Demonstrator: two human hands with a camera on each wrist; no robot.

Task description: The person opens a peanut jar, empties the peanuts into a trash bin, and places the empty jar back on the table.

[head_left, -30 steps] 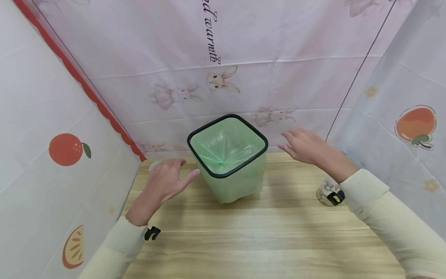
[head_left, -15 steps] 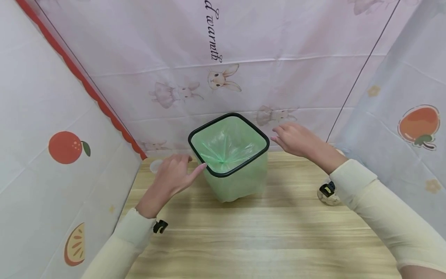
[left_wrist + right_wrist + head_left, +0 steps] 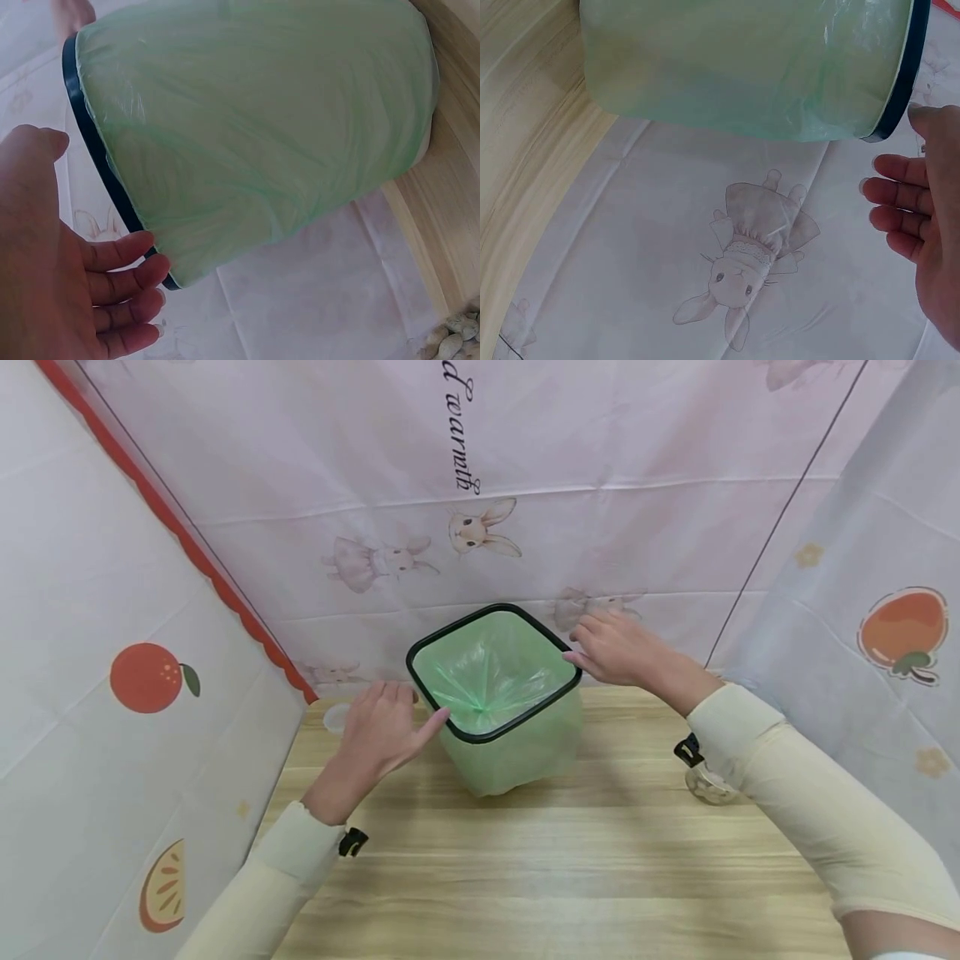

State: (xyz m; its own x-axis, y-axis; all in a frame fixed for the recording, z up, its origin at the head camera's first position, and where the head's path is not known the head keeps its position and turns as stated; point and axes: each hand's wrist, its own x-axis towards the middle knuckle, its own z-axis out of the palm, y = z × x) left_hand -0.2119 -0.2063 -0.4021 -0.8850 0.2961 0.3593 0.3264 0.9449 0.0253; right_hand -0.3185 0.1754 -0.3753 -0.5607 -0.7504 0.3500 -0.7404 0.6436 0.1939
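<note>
- Near the far edge of the table [image 3: 555, 877], the bin [image 3: 517, 760] might be tipped by uneven pushing.
- Nothing is gripped by left hand [image 3: 378, 727] or right hand [image 3: 617, 647], fingers relaxed.

Head view's up high, facing far and down; wrist views, close in from left and right, share the bin [image 3: 517, 764]!

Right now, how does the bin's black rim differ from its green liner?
The black rim is dark and smooth, while the green liner is pale and creased. The black rim forms a narrow band around the opening; the green liner spreads inside and over the outer walls. Both have a rounded-square shape at the top.
</note>
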